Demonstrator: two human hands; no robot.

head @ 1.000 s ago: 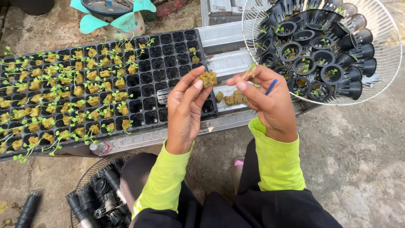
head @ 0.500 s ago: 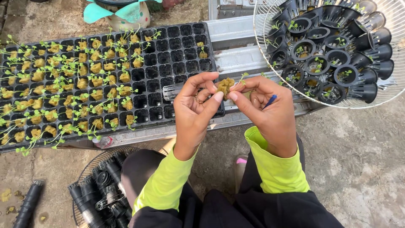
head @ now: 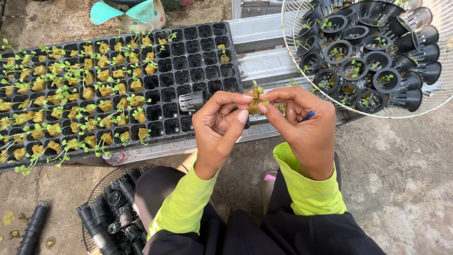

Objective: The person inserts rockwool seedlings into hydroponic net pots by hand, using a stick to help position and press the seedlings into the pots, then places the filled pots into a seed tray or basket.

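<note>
Pinching from both sides, the left hand and the right hand meet at the centre of the frame on a small tan sponge cube with a green seedling sprouting from its top. Thumb and forefinger tips of each hand press together on the cube, the left fingers closing on its left face, the right ones on its right face, so both hands are equally near it. The cube's stem points toward the top of the frame. Just left of the left hand, a small black net cup lies on its side on the black seedling tray, whose cells are empty on this side and planted further left. At upper right, the white wire basket holds black cups already bearing seedlings; a pale grooved strip between tray and basket is bare. At lower left a second wire basket holds empty cups.
</note>
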